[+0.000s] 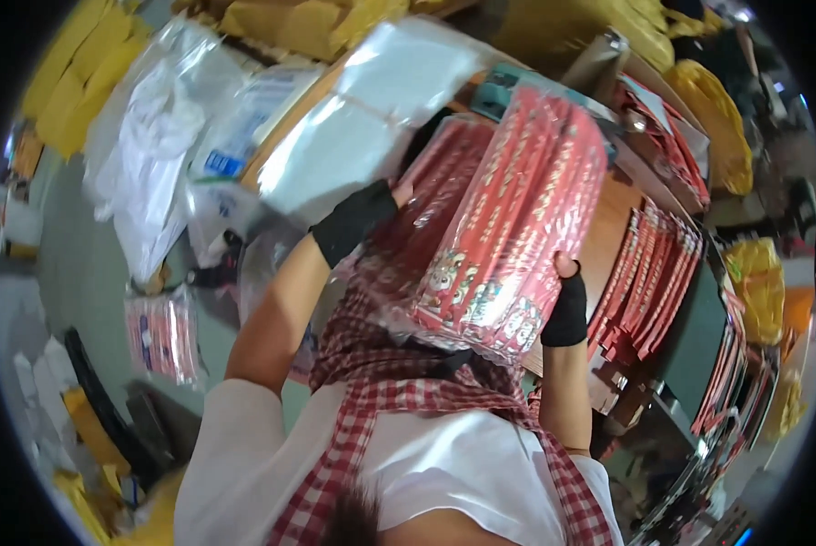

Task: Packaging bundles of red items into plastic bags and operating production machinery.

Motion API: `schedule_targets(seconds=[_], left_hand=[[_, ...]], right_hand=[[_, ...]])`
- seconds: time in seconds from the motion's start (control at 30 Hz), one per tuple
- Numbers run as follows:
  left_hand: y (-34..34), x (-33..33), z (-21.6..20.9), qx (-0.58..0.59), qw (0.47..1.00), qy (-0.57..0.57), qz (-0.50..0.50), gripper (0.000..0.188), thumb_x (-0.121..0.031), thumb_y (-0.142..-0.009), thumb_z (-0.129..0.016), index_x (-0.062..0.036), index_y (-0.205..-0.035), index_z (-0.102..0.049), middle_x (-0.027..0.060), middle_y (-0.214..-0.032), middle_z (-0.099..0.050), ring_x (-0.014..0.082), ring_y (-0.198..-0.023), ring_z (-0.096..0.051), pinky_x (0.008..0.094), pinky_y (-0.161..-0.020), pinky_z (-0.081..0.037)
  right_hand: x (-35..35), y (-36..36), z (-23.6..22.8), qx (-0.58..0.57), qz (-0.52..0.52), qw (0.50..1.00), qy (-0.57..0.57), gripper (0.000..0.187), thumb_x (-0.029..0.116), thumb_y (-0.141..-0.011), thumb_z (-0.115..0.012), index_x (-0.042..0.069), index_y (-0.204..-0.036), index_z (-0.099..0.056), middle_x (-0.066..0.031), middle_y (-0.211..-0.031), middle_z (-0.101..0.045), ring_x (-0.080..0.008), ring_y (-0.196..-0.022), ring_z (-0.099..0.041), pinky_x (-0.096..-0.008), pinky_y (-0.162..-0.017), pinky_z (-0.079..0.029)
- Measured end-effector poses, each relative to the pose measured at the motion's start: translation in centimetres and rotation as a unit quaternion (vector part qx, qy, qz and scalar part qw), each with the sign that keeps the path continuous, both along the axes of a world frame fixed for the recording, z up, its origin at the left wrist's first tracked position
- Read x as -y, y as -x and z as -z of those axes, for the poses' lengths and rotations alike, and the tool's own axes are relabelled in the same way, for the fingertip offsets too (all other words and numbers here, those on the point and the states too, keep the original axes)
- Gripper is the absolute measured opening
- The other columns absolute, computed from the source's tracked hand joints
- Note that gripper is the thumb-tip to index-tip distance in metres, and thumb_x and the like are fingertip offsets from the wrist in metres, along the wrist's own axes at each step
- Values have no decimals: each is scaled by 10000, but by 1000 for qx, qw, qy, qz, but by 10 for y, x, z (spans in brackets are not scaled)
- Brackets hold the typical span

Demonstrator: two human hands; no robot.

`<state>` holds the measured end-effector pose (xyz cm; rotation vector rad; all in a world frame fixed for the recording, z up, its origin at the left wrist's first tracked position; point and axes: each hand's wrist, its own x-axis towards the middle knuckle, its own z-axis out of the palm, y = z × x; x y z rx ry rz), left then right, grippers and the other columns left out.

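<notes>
Two clear-wrapped bundles of red printed packets are held in front of my checked apron. The brighter right bundle (517, 218) tilts up and away, with cartoon figures at its near end. My right hand (567, 305), in a black fingerless glove, is closed on its right edge, thumb on top and fingers hidden beneath. Beside it and partly overlapped lies the darker left bundle (435, 182). My left hand (367, 218), gloved likewise, grips that bundle's left side; most of its fingers are hidden.
Clear plastic bags (372, 100) lie on the table beyond my left hand. Loose red packets (649, 278) stand in rows at the right. A teal tool or device (499, 86) is partly hidden behind the bundles. Another wrapped pack (162, 335) lies at the lower left.
</notes>
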<state>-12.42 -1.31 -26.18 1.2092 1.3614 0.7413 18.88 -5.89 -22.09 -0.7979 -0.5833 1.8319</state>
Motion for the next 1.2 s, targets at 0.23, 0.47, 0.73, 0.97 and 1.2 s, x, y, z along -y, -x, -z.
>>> schedule_targets(seconds=[0.23,0.47,0.73,0.97,1.2], left_hand=[[11,6,1,-18,991,-88,103,763,-539,-769,-664,-16,-1291,-473,138,-1210,-565,211,-1103,-540,307,-950,-417],[20,-4,20,294,952,77,43,680,-385,-713,-773,-14,-1232,-537,123,-1107,-625,178,-971,-613,314,-874,-477],[8,32,32,255,963,-82,11,845,-400,-598,-826,-36,-1281,-486,143,-1221,-557,238,-1160,-501,361,-995,-382],[10,76,4,218,968,-124,-23,1075,-546,-543,-772,26,-1341,-334,306,-1316,-369,405,-1182,-433,402,-998,-365],[-32,66,-20,32,995,-76,-62,1088,-505,-602,-694,169,-1300,-202,388,-1276,-323,485,-1183,-382,457,-999,-347]], right_hand=[[-12,34,37,297,-53,952,-46,603,447,-872,-584,40,-1291,-433,-48,-1178,-548,-164,-1111,-521,-272,-910,-407],[-10,105,21,343,-80,921,-167,539,398,-896,-564,6,-1258,-488,-54,-1151,-578,-173,-1063,-535,-315,-934,-410],[-18,97,16,110,-137,984,9,755,487,-849,-580,40,-1394,-309,-134,-1356,-451,-269,-1190,-491,-412,-1001,-412],[-2,81,9,157,-235,959,-12,835,439,-716,-692,30,-1356,-345,-139,-1248,-521,-275,-1112,-534,-402,-961,-440],[-22,12,71,29,-69,997,-5,579,313,-877,-530,-5,-1332,-366,-113,-1286,-488,-247,-1102,-509,-351,-966,-415]])
